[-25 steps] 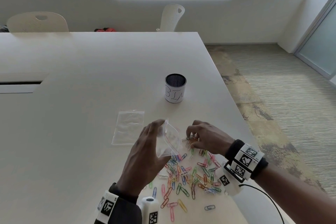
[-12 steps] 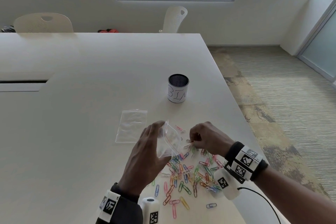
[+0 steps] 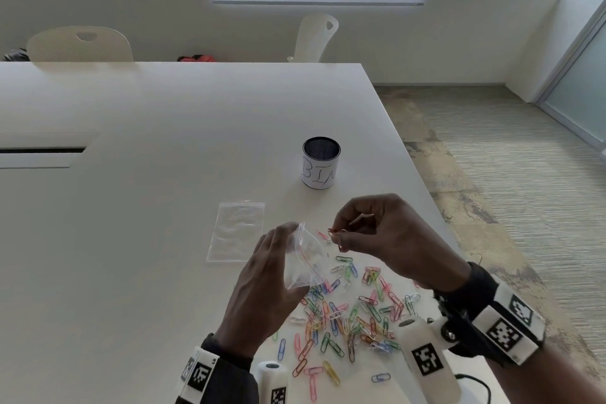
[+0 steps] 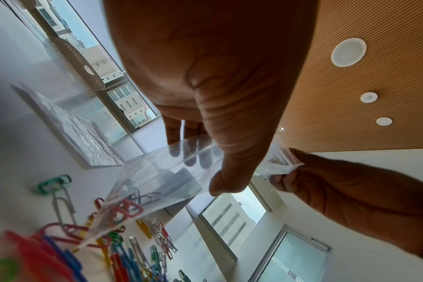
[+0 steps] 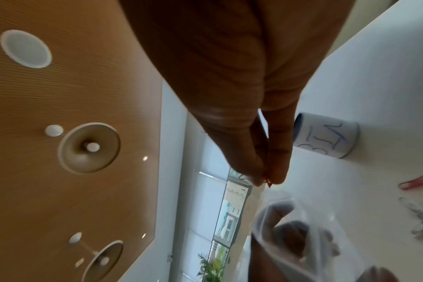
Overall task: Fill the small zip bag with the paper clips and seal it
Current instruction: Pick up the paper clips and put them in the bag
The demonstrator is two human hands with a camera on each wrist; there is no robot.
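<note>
My left hand (image 3: 277, 261) holds a small clear zip bag (image 3: 306, 261) upright above the table, its red-lined mouth open toward the right. The thumb (image 4: 229, 171) presses on the near wall of the zip bag (image 4: 157, 171). My right hand (image 3: 341, 238) is raised just right of the bag's mouth and pinches a few paper clips (image 3: 336, 232), one of them red. In the right wrist view a red clip (image 5: 268, 180) sticks out between thumb and finger, above the bag (image 5: 290, 227). A loose pile of coloured paper clips (image 3: 354, 315) lies on the white table (image 3: 147, 239) below both hands.
A second clear bag (image 3: 237, 229) lies flat left of my hands. A mesh can labelled BIN (image 3: 320, 163) stands behind them. The table's right edge (image 3: 426, 193) runs close to my right hand. Two chairs (image 3: 316, 36) stand at the far side.
My right hand rose from the pile with clips pinched in it and now sits by the bag's mouth. My left hand keeps holding the bag in about the same place.
</note>
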